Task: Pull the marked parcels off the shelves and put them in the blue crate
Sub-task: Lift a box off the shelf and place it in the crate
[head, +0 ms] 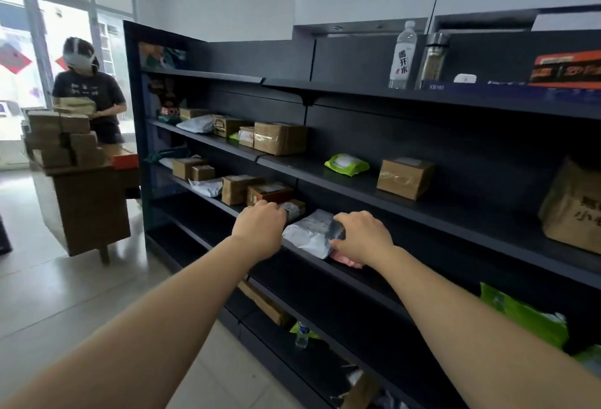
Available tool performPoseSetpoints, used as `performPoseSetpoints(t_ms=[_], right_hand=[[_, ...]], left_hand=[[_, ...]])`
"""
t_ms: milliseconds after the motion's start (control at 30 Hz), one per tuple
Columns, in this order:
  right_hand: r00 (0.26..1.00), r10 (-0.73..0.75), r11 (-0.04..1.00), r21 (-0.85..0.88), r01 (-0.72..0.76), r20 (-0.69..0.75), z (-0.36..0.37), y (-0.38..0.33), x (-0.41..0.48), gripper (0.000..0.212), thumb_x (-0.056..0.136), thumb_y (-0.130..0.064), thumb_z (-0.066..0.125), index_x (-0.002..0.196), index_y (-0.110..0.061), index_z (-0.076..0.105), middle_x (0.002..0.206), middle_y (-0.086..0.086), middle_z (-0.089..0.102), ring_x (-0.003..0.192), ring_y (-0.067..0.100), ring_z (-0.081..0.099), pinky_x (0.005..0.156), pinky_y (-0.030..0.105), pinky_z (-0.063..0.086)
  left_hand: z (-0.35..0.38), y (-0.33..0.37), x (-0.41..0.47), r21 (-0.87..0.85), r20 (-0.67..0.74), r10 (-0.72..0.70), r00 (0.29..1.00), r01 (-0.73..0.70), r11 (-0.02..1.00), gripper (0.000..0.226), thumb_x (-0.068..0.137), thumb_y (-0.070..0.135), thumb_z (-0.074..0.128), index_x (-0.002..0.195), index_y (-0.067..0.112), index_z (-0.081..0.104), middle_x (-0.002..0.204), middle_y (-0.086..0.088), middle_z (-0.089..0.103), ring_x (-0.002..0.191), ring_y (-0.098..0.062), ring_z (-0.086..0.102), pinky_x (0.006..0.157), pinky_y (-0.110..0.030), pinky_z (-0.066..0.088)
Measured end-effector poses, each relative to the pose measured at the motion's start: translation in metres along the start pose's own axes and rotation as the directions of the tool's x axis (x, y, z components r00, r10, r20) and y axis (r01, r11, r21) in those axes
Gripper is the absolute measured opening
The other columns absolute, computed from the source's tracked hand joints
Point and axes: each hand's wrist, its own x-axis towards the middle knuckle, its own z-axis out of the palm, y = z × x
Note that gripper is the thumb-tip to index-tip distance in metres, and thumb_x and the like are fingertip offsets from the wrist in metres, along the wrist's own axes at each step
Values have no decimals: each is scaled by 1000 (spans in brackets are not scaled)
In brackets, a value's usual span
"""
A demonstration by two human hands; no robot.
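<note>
A grey-white plastic mailer lies at the front edge of the dark shelf, third level down. My right hand grips its right end, fingers curled over the top. At the mailer's left end my left hand has its fingers curled by a small box; what it holds is hidden. Something pink shows under my right hand. No blue crate is in view.
Cardboard boxes and green pouches sit on the upper shelves, bottles on top. Lower shelves hold a flat box and green bags. At left, a person stands behind a wooden table stacked with boxes.
</note>
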Motion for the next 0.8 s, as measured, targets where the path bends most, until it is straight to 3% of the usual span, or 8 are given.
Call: performPoseSetpoints(t_ms=[267,633,800], right_hand=[[997,-34,999,13,35,-74,5,-6,132,57,90,-44,57,141,-21,43,135,4,53,130,26,41,99,40,41],[991,-73,997,14,75,-110,8,-12,313,59,90,-45,58,142,-22,42,138,5,52,131,26,42,100,41,44],[991,-62,998,3,63,-119,22,-23,385,58,91,-44,57,142,-22,42,137,5,52,129,26,43,98,41,45]], left_hand=[[38,-64,105,7,-32,-23,999,24,1000,22,87,19,58,108,15,61,111,-3,61,108,-22,53,83,-34,48],[84,-145,247,11,-48,-75,996,75,997,38,88,23,60,125,15,55,122,-4,57,117,-23,51,91,-38,50],[117,-186,303,-6,-62,-55,997,54,999,34,88,27,62,120,16,57,117,-3,59,112,-21,52,89,-36,51]])
